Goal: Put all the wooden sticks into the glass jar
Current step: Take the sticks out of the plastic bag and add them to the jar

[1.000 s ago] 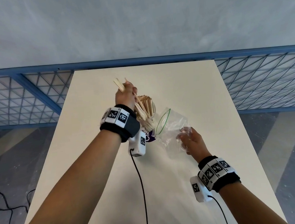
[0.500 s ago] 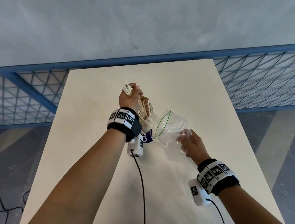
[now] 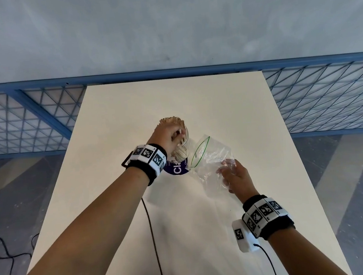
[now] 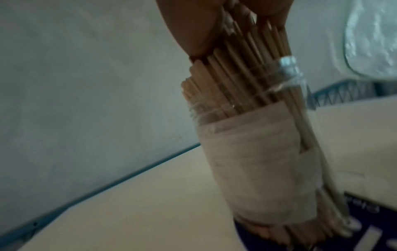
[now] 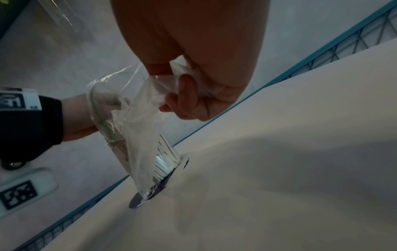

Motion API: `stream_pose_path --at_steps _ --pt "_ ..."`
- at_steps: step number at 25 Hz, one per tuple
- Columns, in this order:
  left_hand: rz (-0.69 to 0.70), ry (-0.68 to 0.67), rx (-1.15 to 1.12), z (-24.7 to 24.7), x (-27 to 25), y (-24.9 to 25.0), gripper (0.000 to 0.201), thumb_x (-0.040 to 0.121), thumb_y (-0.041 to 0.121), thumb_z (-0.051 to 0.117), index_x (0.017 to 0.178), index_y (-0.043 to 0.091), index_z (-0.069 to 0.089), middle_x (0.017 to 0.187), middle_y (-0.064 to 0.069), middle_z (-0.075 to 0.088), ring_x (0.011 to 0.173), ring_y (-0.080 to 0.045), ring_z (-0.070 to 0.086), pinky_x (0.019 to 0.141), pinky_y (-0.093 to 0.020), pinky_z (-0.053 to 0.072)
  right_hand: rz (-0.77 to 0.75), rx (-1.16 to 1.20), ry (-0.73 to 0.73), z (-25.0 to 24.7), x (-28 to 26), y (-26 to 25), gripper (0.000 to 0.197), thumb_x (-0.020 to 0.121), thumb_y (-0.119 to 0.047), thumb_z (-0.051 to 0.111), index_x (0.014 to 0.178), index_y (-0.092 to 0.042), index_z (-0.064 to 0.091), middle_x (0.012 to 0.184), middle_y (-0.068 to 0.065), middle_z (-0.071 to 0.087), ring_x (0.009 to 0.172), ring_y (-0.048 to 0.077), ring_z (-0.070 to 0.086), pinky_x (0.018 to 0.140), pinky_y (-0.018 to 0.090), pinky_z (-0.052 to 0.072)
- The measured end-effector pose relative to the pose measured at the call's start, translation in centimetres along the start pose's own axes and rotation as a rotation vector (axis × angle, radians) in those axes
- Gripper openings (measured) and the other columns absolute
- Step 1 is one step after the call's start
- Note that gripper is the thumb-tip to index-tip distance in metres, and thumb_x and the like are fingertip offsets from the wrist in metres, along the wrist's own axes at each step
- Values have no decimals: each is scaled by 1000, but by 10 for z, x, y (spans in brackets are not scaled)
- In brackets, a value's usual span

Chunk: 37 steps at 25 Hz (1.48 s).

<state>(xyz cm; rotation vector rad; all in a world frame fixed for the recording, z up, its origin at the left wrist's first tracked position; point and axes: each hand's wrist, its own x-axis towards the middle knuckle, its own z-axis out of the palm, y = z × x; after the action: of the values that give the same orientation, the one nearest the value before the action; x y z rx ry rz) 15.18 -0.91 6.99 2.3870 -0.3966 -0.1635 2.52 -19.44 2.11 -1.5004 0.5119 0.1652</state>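
Under the left hand (image 3: pixel 169 138), the wooden sticks (image 4: pixel 236 81) now sit down in the glass jar (image 4: pixel 264 171).

A second ago that hand held a bundle raised above the rim; now its fingers curl round the stick tops at the jar mouth, so the last load looks seated. Beside it, the right hand (image 3: pixel 236 176) pinches one clear plastic bag (image 3: pixel 208 159), apparently emptied. One jar on one blue disc (image 3: pixel 177 170); sticks too many to count; none visible on the table (image 3: pixel 217 103).
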Motion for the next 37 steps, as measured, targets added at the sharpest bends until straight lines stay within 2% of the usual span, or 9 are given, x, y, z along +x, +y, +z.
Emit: stream_pose_path --at_steps 5,10,12,15,19,23,28,33,37 --pt "93 84 91 -3 -2 -3 20 90 16 54 98 5 68 102 -19 68 102 -31 63 91 -37 50 -4 -7 22 -2 -3 -3 23 90 0 48 88 -23 51 78 -1 59 36 -5 46 34 8 32" --pt "84 -148 512 7 -10 -4 34 94 27 39 110 15 66 129 5 58 133 -19 35 111 -41 15 -25 -11 38 -3 -11 -8 16 73 -18 59 87 -25 53 79 -2 62 36 -4 44 36 8 34" --pt "146 -10 519 3 -19 1 41 90 36 36 111 15 65 132 -2 55 129 -25 41 108 -50 21 -39 -17 50 -5 -14 -10 16 79 -12 59 89 -23 53 81 -1 63 37 -1 44 36 8 35" --pt "234 179 214 -1 -37 21 42 81 47 48 102 15 66 122 -10 53 117 -27 48 98 -38 32 -50 40 49 -5 -16 -14 17 78 -11 58 93 -18 53 77 -1 62 42 6 45 36 12 32" --pt "20 -234 -248 -2 -67 45 33 76 28 73 105 16 63 130 -3 38 121 -14 37 98 -26 31 -113 54 -24 2 -24 -23 10 92 -9 46 99 -6 53 64 -5 58 38 3 40 38 16 26" --pt "-1 -335 -223 -15 -86 42 57 67 27 80 118 25 54 121 7 43 103 -15 50 85 -26 42 -147 37 -40 6 -40 -31 12 94 -12 43 93 -8 55 44 -17 53 37 1 37 37 14 24" --pt "-27 -112 -218 -24 -93 39 24 80 24 69 99 11 65 96 -6 65 78 -10 56 64 -17 43 -134 -65 -49 7 -53 -38 15 90 -9 50 89 -20 60 67 -12 63 37 1 40 36 14 26" --pt "-129 57 -312 -54 -86 39 21 81 20 68 75 1 62 60 3 54 54 -10 47 54 -20 40 -64 -428 -201 -3 -66 -35 11 88 -6 56 98 -10 56 69 1 62 39 -3 46 39 10 36" --pt "-64 -52 -89 -59 -95 46 12 77 16 72 76 9 63 70 1 59 63 -11 50 48 -6 37 -259 -559 -32 -2 -72 -36 73 74 -15 74 134 -21 34 119 -3 46 97 11 49 86 25 43"
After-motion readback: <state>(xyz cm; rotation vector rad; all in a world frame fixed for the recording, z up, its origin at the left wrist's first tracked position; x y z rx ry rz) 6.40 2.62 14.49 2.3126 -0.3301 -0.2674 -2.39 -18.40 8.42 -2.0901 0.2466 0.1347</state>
